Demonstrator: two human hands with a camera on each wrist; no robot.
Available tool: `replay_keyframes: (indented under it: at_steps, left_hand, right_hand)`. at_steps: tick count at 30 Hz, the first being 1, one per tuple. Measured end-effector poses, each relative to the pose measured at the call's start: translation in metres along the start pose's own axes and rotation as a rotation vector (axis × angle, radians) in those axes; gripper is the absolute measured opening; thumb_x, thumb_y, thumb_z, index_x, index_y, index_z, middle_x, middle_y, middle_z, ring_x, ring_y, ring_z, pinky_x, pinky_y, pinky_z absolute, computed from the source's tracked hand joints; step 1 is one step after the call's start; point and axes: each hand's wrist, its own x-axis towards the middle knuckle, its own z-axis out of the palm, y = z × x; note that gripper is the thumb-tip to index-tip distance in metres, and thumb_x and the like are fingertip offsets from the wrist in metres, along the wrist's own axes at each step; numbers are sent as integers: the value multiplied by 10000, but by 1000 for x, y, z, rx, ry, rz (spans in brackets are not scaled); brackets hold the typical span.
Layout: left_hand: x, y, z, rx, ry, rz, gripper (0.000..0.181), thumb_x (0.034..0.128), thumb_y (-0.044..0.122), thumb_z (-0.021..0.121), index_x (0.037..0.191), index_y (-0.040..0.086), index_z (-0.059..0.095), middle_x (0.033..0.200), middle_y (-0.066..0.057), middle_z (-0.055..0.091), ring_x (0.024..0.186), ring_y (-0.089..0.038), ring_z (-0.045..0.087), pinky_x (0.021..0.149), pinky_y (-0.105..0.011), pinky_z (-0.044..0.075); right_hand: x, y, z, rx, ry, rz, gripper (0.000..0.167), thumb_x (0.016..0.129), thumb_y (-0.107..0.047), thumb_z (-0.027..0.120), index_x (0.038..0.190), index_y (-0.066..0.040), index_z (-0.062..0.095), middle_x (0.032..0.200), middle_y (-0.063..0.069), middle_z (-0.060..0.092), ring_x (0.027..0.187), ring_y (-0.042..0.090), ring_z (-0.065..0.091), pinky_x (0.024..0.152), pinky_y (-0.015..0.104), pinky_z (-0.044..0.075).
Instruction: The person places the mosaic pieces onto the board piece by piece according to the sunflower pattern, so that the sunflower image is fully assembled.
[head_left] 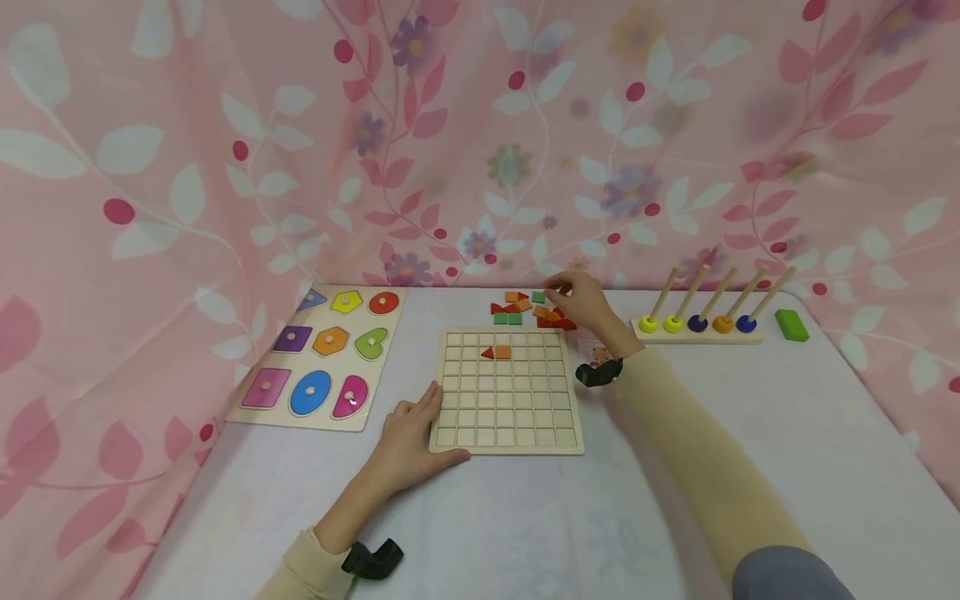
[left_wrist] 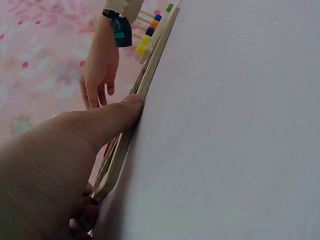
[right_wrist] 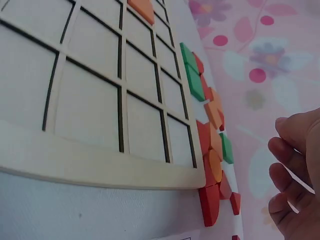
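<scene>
Board (head_left: 506,400) lies on bench (head_left: 525,517), our left hand (head_left: 407,444) spread against its corner; our right hand (head_left: 584,298), digits apart, nothing held, hovers near green tile (head_left: 538,297). Best we steady board, pinch tile by edges, spare pile (head_left: 552,316).

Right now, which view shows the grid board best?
Head: nearly the whole grid board shows from above, the left hand hiding little. Left wrist shows it almost edge-on, partly behind that hand; right wrist, close up, only part, cut by the frame.
</scene>
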Motion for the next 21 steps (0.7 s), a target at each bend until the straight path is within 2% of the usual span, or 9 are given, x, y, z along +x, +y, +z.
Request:
replay_keyframes:
  at_steps: [2,9,16,21]
  left_hand:
    - [0,0,0,-1,-2,-4,1149,783,562,900,1639,22,354,1737,-110,297,1143,-247,466,871,-385,413]
    - [1,0,0,3,-2,-6,1149,786,567,896,1645,35,347,1742,-94,288,1150,-235,464,877,-384,419]
    - [2,0,1,-5,-9,-5,1156,779,564,904,1650,57,337,1750,-60,266,1158,-222,464,874,-365,421]
    - [0,0,2,-14,-10,-15,1160,773,555,911,1647,50,340,1750,-69,265,1153,-223,463,857,-358,421]
  right_hand:
    - [4,3,1,-8,7,-9,277,1058,-162,665,1266,7,733,1194,201,709,1039,350,629,771,397,517]
    - [25,6,15,-52,-42,-24,281,1047,-138,676,1278,14,727,1262,222,696,1169,388,583,1017,514,494]
    - [42,13,31,-152,-115,24,267,1051,-138,671,1281,-15,728,1239,186,678,1100,344,633,1006,486,524]
    - [46,8,36,-152,-170,37,342,1025,-139,691,1340,-8,705,1275,206,640,1120,349,585,1032,483,508]
